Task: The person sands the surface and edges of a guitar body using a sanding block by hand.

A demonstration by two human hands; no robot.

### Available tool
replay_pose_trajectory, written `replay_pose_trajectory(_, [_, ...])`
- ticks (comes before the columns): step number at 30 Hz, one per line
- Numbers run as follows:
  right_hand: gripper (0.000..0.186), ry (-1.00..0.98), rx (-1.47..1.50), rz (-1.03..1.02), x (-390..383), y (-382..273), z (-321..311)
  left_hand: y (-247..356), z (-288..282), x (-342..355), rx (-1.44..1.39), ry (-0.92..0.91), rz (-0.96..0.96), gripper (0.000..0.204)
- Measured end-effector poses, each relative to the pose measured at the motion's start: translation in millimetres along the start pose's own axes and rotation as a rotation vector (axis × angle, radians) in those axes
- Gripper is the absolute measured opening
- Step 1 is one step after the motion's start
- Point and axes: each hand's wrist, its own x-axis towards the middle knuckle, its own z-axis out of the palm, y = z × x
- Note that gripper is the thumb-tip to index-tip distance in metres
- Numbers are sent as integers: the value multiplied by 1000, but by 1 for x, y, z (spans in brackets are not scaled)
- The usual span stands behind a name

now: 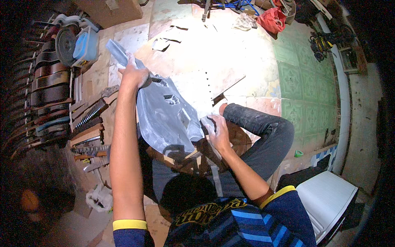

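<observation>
A grey electric guitar body (158, 117) with its neck (116, 51) lies tilted across my lap, its surface streaked with pale dust. Dark cut-out cavities show in its face. My left hand (135, 75) is closed around the neck close to where it meets the body. Beside the body's right lower edge, my right hand (219, 133) has its fingers curled over a small grey piece (207, 121) that looks like sandpaper. Those fingers partly cover the piece, and I cannot tell whether it touches the guitar.
Several guitar bodies (51, 88) stand in a row at the left, near a clear tub with a blue lid (84, 43). Necks and files (92, 115) lie beside my left arm. A thin strip (230, 87) and scraps (161, 44) are on the tiled floor ahead. A white box (327, 201) stands right.
</observation>
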Motion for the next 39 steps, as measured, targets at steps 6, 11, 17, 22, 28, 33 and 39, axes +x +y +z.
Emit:
replay_pose_trajectory(6, [39, -75, 124, 138, -2, -3, 6, -11, -2, 3, 5, -14, 16, 114])
replay_pose_trajectory(11, [50, -2, 114, 209, -5, -9, 13, 11, -3, -8, 15, -21, -48, 113])
replay_pose_trajectory(17, [57, -14, 255, 228, -11, 7, 19, -1, 3, 4, 51, 12, -59, 112])
replay_pose_trajectory(22, [53, -15, 223, 264, -9, 3, 5, -6, 4, 6, -6, 11, -30, 111])
replay_pose_trajectory(28, [44, 73, 15, -31, -27, -13, -9, -9, 3, 8, -29, 3, -37, 111])
replay_pose_trajectory(33, [48, 15, 61, -211, -25, 5, 7, -1, 2, 5, 58, -6, -29, 112])
replay_pose_trajectory(39, [51, -12, -12, -458, -19, 22, 4, -4, 5, 11, 86, -39, 51, 108])
